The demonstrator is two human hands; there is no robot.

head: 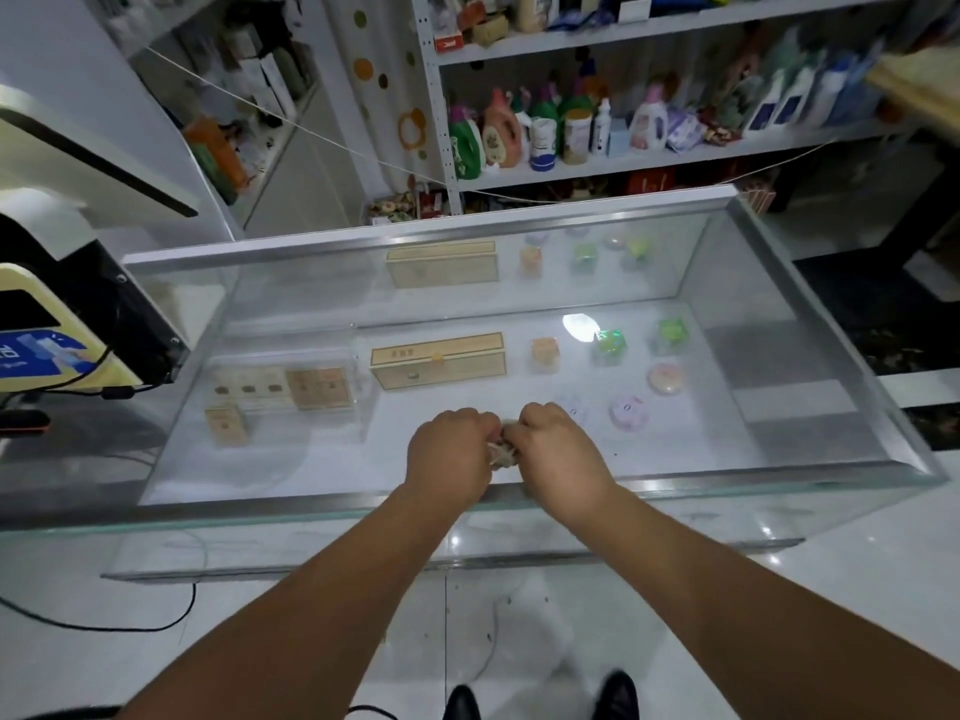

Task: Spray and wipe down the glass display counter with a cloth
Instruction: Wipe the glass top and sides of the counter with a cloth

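The glass display counter (779, 324) fills the middle of the head view, with a metal-edged glass top. Over its near middle, my left hand (449, 454) and my right hand (558, 449) are curled close together, both gripping a small crumpled beige cloth (503, 452). Only a bit of the cloth shows between the two hands. No spray bottle is in my hands.
Inside the counter lie a long beige box (439, 360), small carton packs (283, 389) and coloured soaps (628, 413). A machine with a screen (52, 350) stands at the counter's left end. Shelves of bottles (571, 127) stand behind. Cables (104, 623) lie on the floor.
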